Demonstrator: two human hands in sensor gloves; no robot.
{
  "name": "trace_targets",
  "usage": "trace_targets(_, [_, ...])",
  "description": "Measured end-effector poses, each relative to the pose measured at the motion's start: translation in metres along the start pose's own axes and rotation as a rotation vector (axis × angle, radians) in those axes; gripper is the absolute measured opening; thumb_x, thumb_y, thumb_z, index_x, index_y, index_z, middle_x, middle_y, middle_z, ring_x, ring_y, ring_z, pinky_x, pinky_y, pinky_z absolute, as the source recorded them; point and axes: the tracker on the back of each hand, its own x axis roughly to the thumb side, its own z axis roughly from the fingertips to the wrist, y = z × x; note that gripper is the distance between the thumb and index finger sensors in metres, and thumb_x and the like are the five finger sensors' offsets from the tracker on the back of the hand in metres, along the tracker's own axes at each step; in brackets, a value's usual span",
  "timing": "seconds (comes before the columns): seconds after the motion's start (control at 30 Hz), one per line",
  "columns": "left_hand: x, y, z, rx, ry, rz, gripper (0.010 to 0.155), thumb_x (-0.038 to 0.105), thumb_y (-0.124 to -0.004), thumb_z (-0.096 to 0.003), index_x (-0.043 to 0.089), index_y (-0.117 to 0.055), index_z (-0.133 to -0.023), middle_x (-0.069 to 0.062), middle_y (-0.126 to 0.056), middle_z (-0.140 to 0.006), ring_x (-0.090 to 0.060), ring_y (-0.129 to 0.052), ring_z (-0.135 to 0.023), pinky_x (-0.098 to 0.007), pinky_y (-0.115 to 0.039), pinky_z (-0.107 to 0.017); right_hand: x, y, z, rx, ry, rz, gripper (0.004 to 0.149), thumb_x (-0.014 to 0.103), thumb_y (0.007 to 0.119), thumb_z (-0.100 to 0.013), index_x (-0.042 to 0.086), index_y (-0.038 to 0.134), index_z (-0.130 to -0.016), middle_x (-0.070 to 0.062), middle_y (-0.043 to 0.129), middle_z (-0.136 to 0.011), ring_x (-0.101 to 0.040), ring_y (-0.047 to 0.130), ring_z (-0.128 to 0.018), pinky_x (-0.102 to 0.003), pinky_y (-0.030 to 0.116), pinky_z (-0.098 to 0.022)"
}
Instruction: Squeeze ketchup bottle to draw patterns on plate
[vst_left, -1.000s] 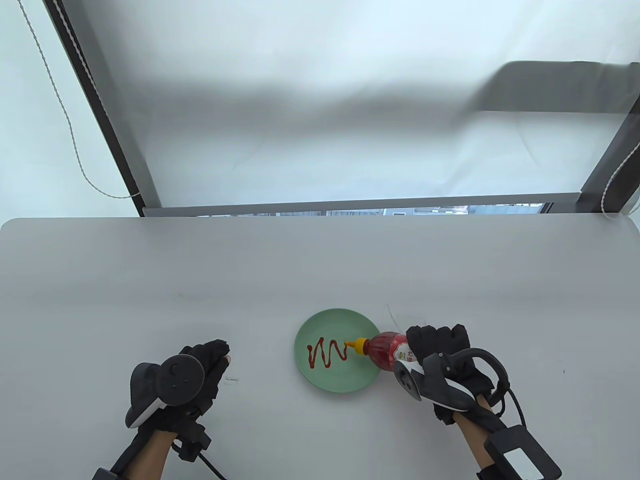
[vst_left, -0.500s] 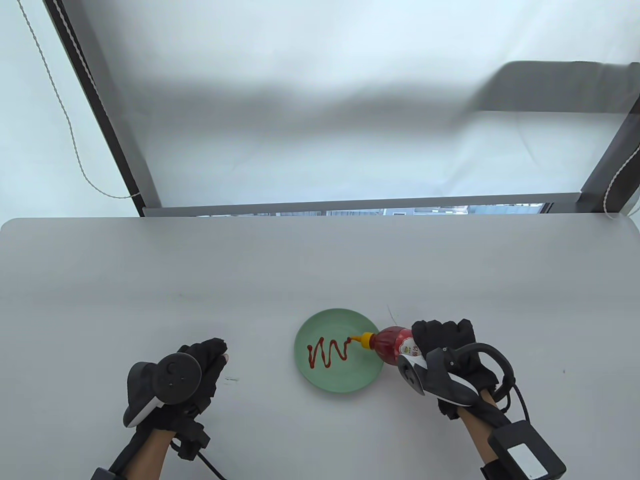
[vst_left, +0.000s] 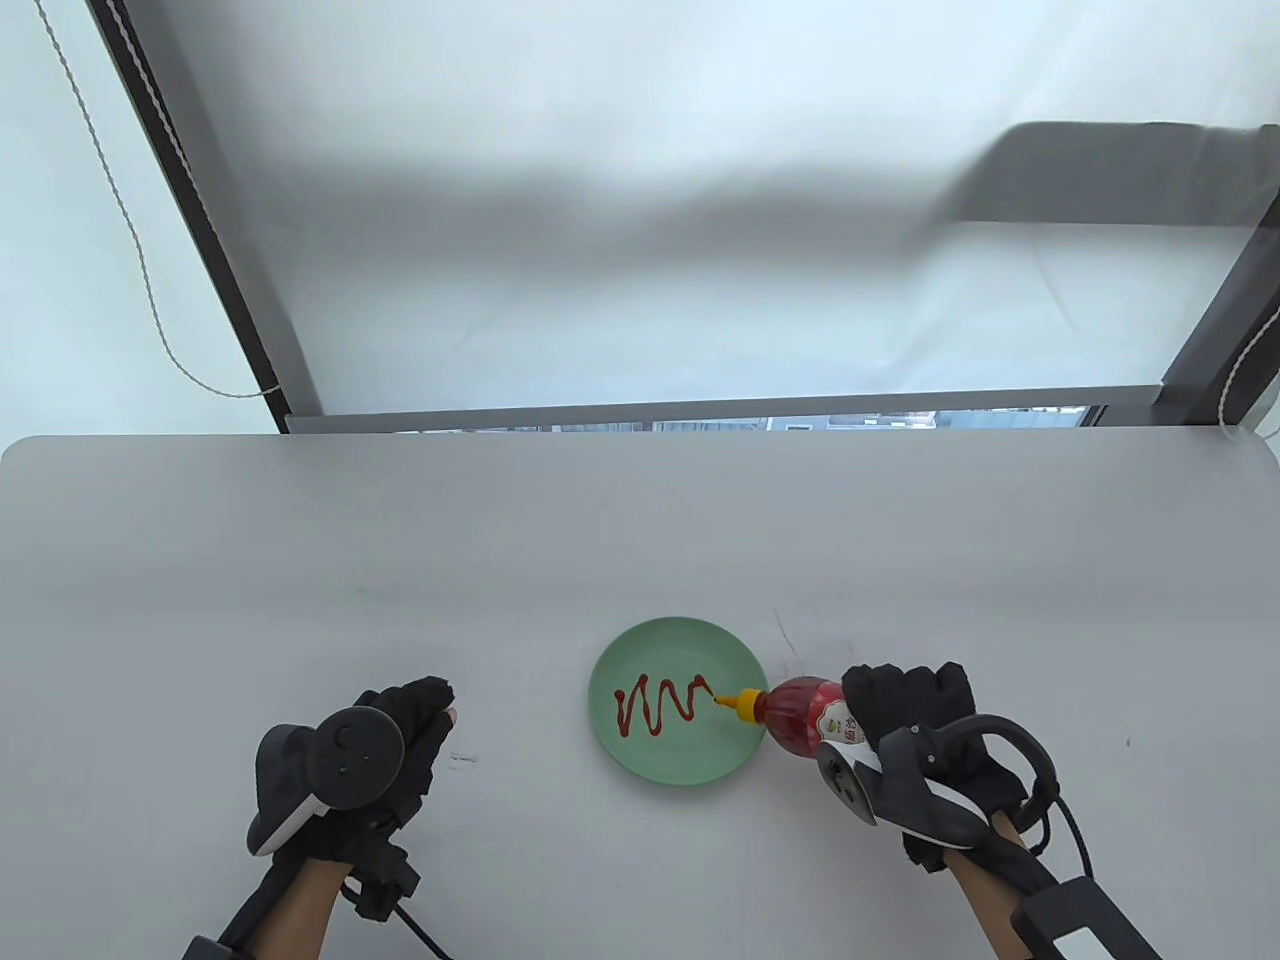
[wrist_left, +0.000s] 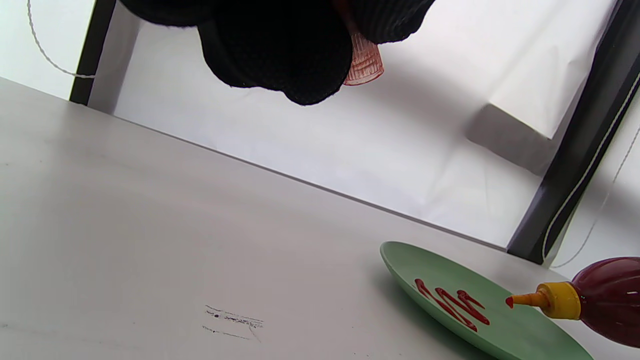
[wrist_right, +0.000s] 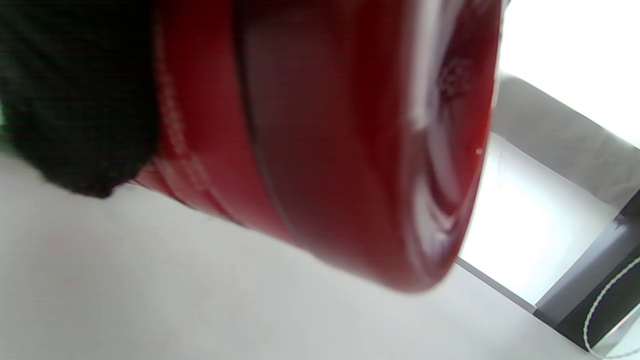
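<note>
Currently the ketchup bottle (vst_left: 805, 715) is gripped by the right hand (vst_left: 915, 725), tilted, its yellow nozzle (vst_left: 735, 704) over the right rim of the green plate (vst_left: 680, 765) near the tabletop's front edge. A red zigzag (vst_left: 660, 703) is seen on the plate. A small pink cap (wrist_left: 363, 65) is held in the left hand (vst_left: 385, 745), well apart from the plate.

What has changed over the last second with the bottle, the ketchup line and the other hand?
The right hand, gripping the ketchup bottle, slid right and toward the person, so the nozzle now sits near the plate's right rim. The zigzag gained a short stroke at its right end. The left hand stayed put on the table; the plate did not move.
</note>
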Motion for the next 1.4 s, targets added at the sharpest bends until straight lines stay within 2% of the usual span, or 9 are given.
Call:
trace_targets(0.27, [-0.001, 0.000, 0.000, 0.001, 0.004, 0.003, 0.043, 0.029, -0.072, -0.0591, 0.014, -0.065, -0.099, -0.014, -0.089, -0.088, -0.035, -0.088, -0.074, -0.050, -0.078, -0.047, -0.002, 0.000, 0.005, -0.010, -0.011, 0.015, 0.092, 0.061, 0.104, -0.036, 0.024, 0.065, -0.111, -0.012, 0.085, -0.104, -0.032, 0.091, -0.091, -0.060, 0.073, -0.076])
trace_targets(0.7, [-0.003, 0.003, 0.002, 0.010, 0.013, 0.015, 0.043, 0.029, -0.071, -0.0591, 0.014, -0.065, -0.099, -0.014, -0.089, -0.088, -0.035, -0.088, -0.074, -0.050, -0.078, -0.047, -0.014, 0.011, -0.008, -0.004, 0.049, 0.029, 0.091, 0.061, 0.104, -0.036, 0.024, 0.066, -0.110, -0.012, 0.085, -0.103, -0.032, 0.091, -0.090, -0.061, 0.075, -0.074])
trace_targets(0.73, [-0.003, 0.003, 0.002, 0.010, 0.015, 0.014, 0.043, 0.029, -0.071, -0.0591, 0.014, -0.065, -0.099, -0.014, -0.089, -0.088, -0.035, -0.088, -0.074, -0.050, -0.078, -0.047, -0.016, 0.012, -0.008, 0.024, 0.061, 0.017, 0.091, 0.061, 0.104, -0.036, 0.024, 0.066, -0.110, -0.012, 0.085, -0.103, -0.032, 0.091, -0.089, -0.061, 0.075, -0.074])
trace_targets(1.2, [-0.004, 0.006, 0.004, 0.025, 0.022, 0.010, 0.043, 0.029, -0.071, -0.0591, 0.014, -0.065, -0.099, -0.014, -0.089, -0.088, -0.035, -0.088, -0.074, -0.050, -0.078, -0.047, -0.023, 0.008, 0.022, 0.032, 0.071, -0.003, 0.092, 0.061, 0.104, -0.036, 0.023, 0.067, -0.110, -0.013, 0.086, -0.103, -0.032, 0.092, -0.090, -0.061, 0.076, -0.073])
trace_targets(1.4, [-0.004, 0.006, 0.005, 0.032, 0.019, 0.009, 0.043, 0.029, -0.071, -0.0590, 0.014, -0.065, -0.099, -0.014, -0.089, -0.088, -0.035, -0.088, -0.074, -0.050, -0.078, -0.047, -0.026, 0.013, 0.034, 0.029, 0.088, -0.049, 0.096, 0.064, 0.103, -0.036, 0.021, 0.064, -0.112, -0.014, 0.084, -0.106, -0.033, 0.090, -0.091, -0.062, 0.075, -0.073])
